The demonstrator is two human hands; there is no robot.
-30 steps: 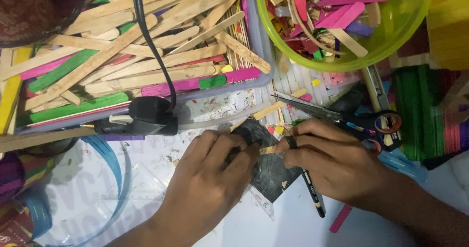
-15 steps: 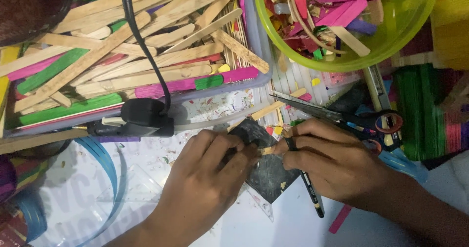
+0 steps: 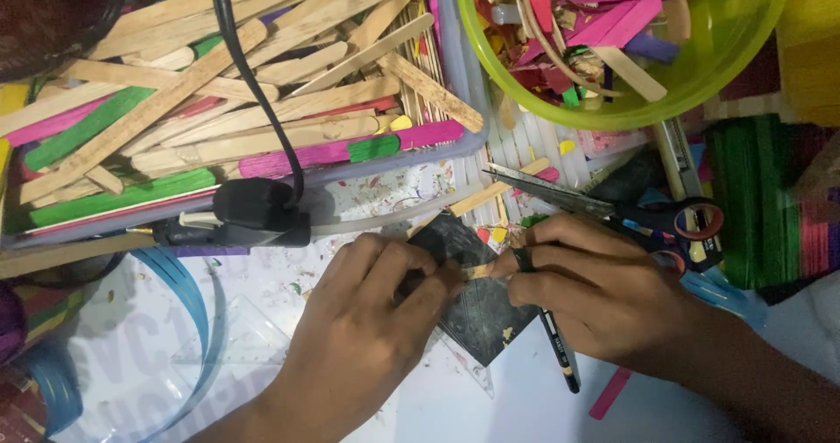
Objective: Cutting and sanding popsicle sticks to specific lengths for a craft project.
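Head view, left to right: clear tray of craft sticks (image 3: 219, 101); black glue gun (image 3: 249, 220); left hand (image 3: 367, 329), fingers pinched on small wooden piece (image 3: 479, 271) over dark mat (image 3: 481, 312); right hand (image 3: 595, 294), fingers pinching its other end; scissors (image 3: 612, 207). Risk: piece slipping or snapping under uneven pressure.

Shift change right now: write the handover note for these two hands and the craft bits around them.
Left hand: fingertips pinch one end of a small wooden stick piece.
Right hand: pinches the other end, over a dark mat.
Nearby: scissors above the right hand, pencil under it, glue gun to the left, tray of craft sticks, green bowl of offcuts.
Done: piece held between both hands.
Left: cannot tell from this view.
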